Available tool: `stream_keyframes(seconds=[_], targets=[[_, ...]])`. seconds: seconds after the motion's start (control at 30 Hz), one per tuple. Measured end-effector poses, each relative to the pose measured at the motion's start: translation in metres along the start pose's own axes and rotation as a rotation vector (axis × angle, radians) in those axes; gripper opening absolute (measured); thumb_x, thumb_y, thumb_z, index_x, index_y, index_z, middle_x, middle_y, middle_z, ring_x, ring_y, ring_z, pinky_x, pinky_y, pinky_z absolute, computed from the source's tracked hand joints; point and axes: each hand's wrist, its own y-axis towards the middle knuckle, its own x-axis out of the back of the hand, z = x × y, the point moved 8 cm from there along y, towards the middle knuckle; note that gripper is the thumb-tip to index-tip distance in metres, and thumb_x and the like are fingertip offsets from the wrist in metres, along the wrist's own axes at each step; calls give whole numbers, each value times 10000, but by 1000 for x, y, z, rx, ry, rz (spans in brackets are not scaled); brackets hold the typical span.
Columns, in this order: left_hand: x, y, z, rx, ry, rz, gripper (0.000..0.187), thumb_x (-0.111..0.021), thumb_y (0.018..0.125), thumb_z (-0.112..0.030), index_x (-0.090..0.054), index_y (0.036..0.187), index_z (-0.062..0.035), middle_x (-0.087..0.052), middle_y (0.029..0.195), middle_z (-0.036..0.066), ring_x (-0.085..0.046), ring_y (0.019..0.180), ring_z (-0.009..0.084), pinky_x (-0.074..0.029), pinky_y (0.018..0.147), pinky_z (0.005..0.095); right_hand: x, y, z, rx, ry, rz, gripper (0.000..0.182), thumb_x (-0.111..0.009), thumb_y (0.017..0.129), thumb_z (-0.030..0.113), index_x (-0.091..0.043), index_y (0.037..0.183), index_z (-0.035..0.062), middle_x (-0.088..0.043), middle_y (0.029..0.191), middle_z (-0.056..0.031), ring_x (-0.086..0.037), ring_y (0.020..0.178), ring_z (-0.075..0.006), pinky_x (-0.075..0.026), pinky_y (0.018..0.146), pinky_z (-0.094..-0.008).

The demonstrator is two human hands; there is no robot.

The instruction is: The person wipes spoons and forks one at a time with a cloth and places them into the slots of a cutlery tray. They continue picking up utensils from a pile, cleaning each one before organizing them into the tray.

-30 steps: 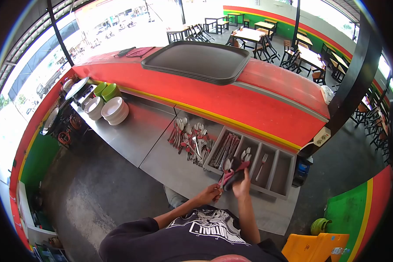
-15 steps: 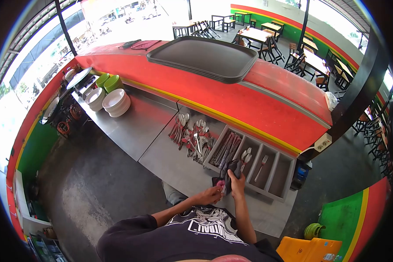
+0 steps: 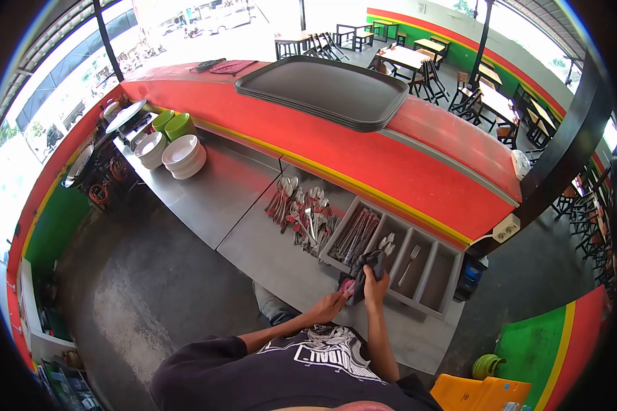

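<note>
My right hand [image 3: 375, 286] is closed around a bunched dark grey cloth [image 3: 369, 268] just over the front edge of a grey cutlery tray [image 3: 418, 299]. Close beside it, my left hand [image 3: 329, 305] is closed at the cloth's lower end, where a pink patch [image 3: 347, 286] shows. Whatever is inside the folds is hidden. In the tray lie dark slim utensils [image 3: 356, 236], a few spoons [image 3: 386, 243] partly behind the cloth, and a single fork [image 3: 410, 265]. Left of the tray, loose spoons and forks [image 3: 308, 216] are heaped on the metal counter [image 3: 253, 264].
Stacked white plates [image 3: 184, 156] and green containers [image 3: 179, 126] stand at the counter's left end. Dark serving trays [image 3: 322, 92] rest on the red ledge [image 3: 452, 147] behind. A wall socket [image 3: 506, 228] is at the right. Dining tables and chairs are beyond.
The cloth and both hands have shifted slightly, and the cloth is turned so that it covers more of the spoons. The cutlery heap looks the same.
</note>
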Motion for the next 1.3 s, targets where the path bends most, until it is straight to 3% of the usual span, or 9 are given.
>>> stream_keyframes(seconds=[0.3,0.4,0.5,0.6,0.8,0.9,1.1,1.2,1.3], targets=[[9,-3,-29,-9,-50,168,542,-364,1041,-439,-448,685,-39,-411,590,-11,-386,550,98,-377,536,307,33,11,-10,81,-162,-129,242,-705,809,156,-666,894,-67,-673,765,-76,-605,692,-137,-479,642,-324],[15,0,-27,-10,-72,181,479,-414,1034,-382,-486,724,-25,-475,580,43,-462,532,157,-408,556,338,37,14,-8,106,-184,-109,237,-701,811,156,-666,874,-70,-678,751,-92,-621,693,-151,-482,645,-333],[26,7,-20,-257,171,-53,310,-470,996,-265,-540,903,22,-609,703,211,-624,700,383,-458,639,470,32,13,-5,150,-186,-96,228,-697,812,154,-670,869,-65,-682,747,-107,-632,691,-170,-485,645,-339],[30,12,-19,-300,324,-139,239,-518,954,-222,-526,1023,7,-614,770,282,-593,794,476,-453,675,534,28,8,-1,132,-236,-99,231,-700,819,164,-672,886,-55,-686,764,-114,-638,702,-182,-487,661,-342],[36,12,-26,-54,394,-203,382,-529,945,-335,-590,790,9,-609,724,291,-588,678,476,-444,622,533,18,3,22,163,-210,-78,322,-709,860,248,-657,933,-60,-687,819,-115,-632,726,-184,-485,679,-340],[25,18,-15,12,259,1,519,-491,973,-401,-543,649,2,-599,623,198,-563,548,376,-427,559,465,23,0,48,257,-144,-199,324,-687,887,256,-649,953,-59,-684,846,-102,-628,740,-180,-486,696,-339],[-11,11,5,247,-389,303,621,-356,1014,-530,-398,575,-93,-394,543,-24,-356,468,99,-283,445,301,24,-6,45,88,57,-194,402,-627,940,315,-601,1107,-50,-638,1017,-104,-593,931,-183,-455,849,-314],[-23,10,-9,294,-649,408,630,-331,1014,-549,-361,555,-118,-362,512,-19,-319,441,94,-239,422,280,3,-14,43,130,15,-43,429,-606,951,310,-553,1193,-40,-615,1095,-135,-576,1020,-225,-430,907,-332],[-24,16,-14,159,-522,405,629,-331,1017,-538,-365,552,-117,-341,487,-19,-298,414,100,-231,399,286,-5,-17,43,301,-155,-8,445,-607,951,287,-507,1241,-35,-579,1155,-181,-555,1083,-273,-406,942,-362]])
